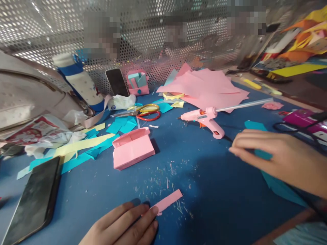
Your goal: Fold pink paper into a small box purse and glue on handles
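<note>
My left hand (125, 226) lies flat at the front of the table, fingers stretched out, fingertips pressing on one end of a pink paper strip (168, 200). Farther right, my right hand (276, 153) hovers with thumb and fingers pinched together; whatever is between them, if anything, is too small to make out. Just left of it a pink hot glue gun (204, 117) rests on its side, a clear glue stick (245, 104) poking from its back. Between the hands and the back stands a small folded pink paper box (134, 151). Blue paper (281, 185) lies under my right hand.
Scissors (148, 112) and blue and yellow paper scraps (84, 144) lie left of centre. A phone (34, 200) is at the left edge, a bottle (81, 81) behind. Pink sheets (204, 85) are heaped before a perforated metal screen (143, 41).
</note>
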`<state>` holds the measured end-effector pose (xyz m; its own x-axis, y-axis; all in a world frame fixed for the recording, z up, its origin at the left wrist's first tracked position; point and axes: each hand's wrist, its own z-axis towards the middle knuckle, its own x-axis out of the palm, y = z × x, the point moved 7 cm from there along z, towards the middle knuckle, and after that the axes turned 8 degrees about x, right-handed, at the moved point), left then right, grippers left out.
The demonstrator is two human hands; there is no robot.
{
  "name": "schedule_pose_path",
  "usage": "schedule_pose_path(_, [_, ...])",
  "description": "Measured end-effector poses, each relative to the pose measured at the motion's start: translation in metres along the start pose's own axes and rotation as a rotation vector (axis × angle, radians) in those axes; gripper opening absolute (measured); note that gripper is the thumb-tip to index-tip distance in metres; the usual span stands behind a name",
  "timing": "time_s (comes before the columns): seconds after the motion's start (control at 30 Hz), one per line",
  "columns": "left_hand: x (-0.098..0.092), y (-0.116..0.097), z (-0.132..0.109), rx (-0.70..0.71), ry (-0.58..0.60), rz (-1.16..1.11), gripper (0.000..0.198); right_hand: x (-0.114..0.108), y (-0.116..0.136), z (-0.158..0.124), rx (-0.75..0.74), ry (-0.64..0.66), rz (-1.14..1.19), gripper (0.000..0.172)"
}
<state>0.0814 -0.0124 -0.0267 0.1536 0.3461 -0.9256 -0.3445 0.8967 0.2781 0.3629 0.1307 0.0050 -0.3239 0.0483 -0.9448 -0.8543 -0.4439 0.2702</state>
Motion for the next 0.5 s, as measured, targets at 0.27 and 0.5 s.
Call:
schedule_pose_path(0.27, [-0.009, -0.008, 0.005, 0.091, 0.030, 0.074, 0.042, 0.027, -0.060, 0.027, 0.322, 0.033, 0.347, 0.054])
schedule_pose_path(0.5, [-0.007, 0.007, 0.003, 0.012, -0.100, -0.011, 0.040, 0.035, -0.021, 0.067, 0.376, 0.199, 0.490, 0.036])
